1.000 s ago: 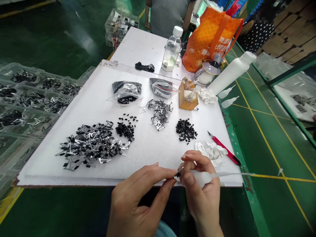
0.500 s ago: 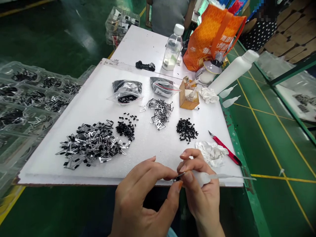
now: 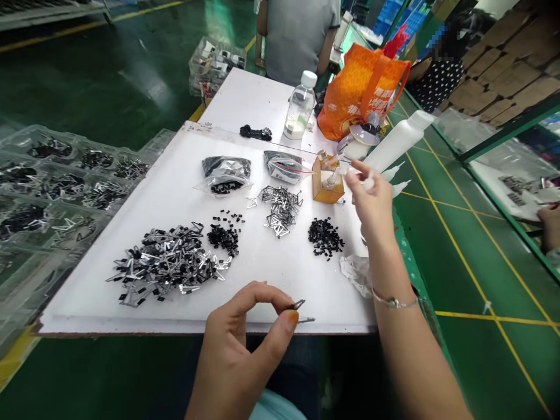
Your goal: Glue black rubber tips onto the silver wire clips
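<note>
My left hand (image 3: 249,341) is above the table's front edge, thumb and forefinger pinching a small V-shaped metal clip (image 3: 301,318). Its two thin legs stick out to the right past the fingertips. My right hand (image 3: 371,201) is stretched out beside the small amber box (image 3: 328,186), fingers bent. Something white shows at its fingers; whether it is held or lies behind them is unclear. Left of my left hand lies a large pile of metal clips with black ends (image 3: 166,262). Small black pieces form one heap (image 3: 224,239) beside it and another heap (image 3: 325,238) farther right.
Behind are bare metal clips (image 3: 280,210), two zip bags (image 3: 226,174), a clear bottle (image 3: 300,108), a white bottle (image 3: 400,140) and an orange bag (image 3: 363,93). Crumpled tissue (image 3: 355,274) lies by my right forearm. Divided trays (image 3: 56,186) stand left; people sit beyond.
My right hand has left my left hand and moved forward and right, toward the amber box. The soft white dropper bottle it held no longer shows clearly. My left hand keeps the clip.
</note>
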A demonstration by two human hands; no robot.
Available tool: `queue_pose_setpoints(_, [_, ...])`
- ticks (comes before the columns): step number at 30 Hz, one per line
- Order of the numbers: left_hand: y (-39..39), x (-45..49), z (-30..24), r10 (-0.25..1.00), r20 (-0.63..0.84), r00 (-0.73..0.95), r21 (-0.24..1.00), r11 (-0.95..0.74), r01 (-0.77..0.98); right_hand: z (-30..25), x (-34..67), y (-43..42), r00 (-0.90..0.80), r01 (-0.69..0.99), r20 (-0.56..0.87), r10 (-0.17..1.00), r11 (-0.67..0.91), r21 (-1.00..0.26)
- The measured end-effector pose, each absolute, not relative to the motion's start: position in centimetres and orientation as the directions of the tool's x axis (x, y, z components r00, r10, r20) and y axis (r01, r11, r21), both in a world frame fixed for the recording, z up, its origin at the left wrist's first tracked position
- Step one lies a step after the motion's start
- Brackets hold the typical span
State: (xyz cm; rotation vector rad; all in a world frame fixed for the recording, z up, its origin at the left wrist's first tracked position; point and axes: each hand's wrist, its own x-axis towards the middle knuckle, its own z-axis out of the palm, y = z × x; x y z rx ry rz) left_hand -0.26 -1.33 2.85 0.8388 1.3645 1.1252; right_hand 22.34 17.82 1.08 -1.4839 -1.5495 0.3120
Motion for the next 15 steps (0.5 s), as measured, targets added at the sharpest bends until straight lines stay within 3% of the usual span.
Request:
queue_pose_setpoints(4, [-1.2,-1.0,2.4,0.895,-0.446,-0.011,0.851,0.42,-0.315,1.1,21.7,20.7,0.118,0.698,0.404,0.907,0.213,-0.684])
queue_pose_setpoints(11, [-1.4,-1.8,1.9,0.824,-0.526,0.211,0.64,0.546,-0.54,2.6,20.9,18.8,0.234,0.736,0.547,0.804,0.221,-0.64])
queue_pose_setpoints(14, [-1.3,-1.7,1.7,0.834,-0.513,0.202,0.641,0.529,-0.556,4.3,19.8,14.7,0.408,0.616,0.631,0.66,0.311,-0.723])
queue_pose_setpoints(15, [-1.2,-1.6,1.5,0.85,-0.498,0.169,0.679,0.504,-0.535,4.8,19.2,12.8,0.481,0.451,0.578,0.66,0.379,-0.808])
